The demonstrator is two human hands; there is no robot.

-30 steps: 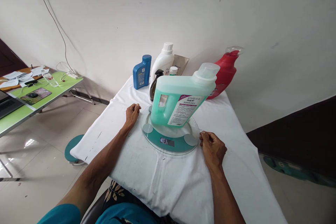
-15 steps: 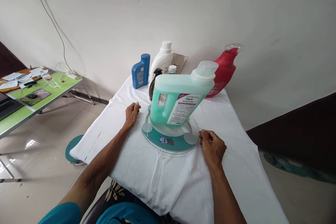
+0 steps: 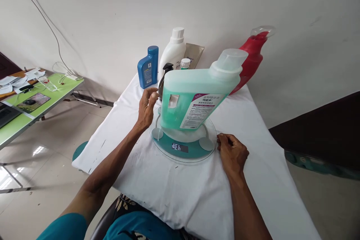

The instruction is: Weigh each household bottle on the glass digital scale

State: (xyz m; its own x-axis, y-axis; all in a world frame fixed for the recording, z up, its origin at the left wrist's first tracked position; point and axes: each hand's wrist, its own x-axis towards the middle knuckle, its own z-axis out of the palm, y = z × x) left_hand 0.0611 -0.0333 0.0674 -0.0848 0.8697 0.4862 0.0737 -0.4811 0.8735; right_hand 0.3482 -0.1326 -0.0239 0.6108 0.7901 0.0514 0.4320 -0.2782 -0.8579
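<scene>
A jug of green liquid [image 3: 180,110] with a clear cap and white label stands on a round glass scale [image 3: 194,153] whose display is lit. My left hand [image 3: 146,108] is raised at the jug's left side, fingers apart and holding nothing. It is close to a dark pump bottle [image 3: 166,73], partly hidden behind the jug; I cannot tell whether the fingertips touch it. On the cloth, my right hand [image 3: 233,153] is closed, its fingers curled beside the scale's right edge. Nothing shows in its grasp.
Behind the jug stand a blue bottle [image 3: 148,68], a white bottle [image 3: 172,54], a small white-capped bottle [image 3: 185,63] and a beige packet [image 3: 194,53]. A red bottle [image 3: 253,60] leans at the right. A green table [image 3: 66,86] with papers is at the left.
My left hand has lifted from the cloth, moved up toward the pump bottle and opened its fingers. My right hand stays by the scale. The camera view has shifted slightly.
</scene>
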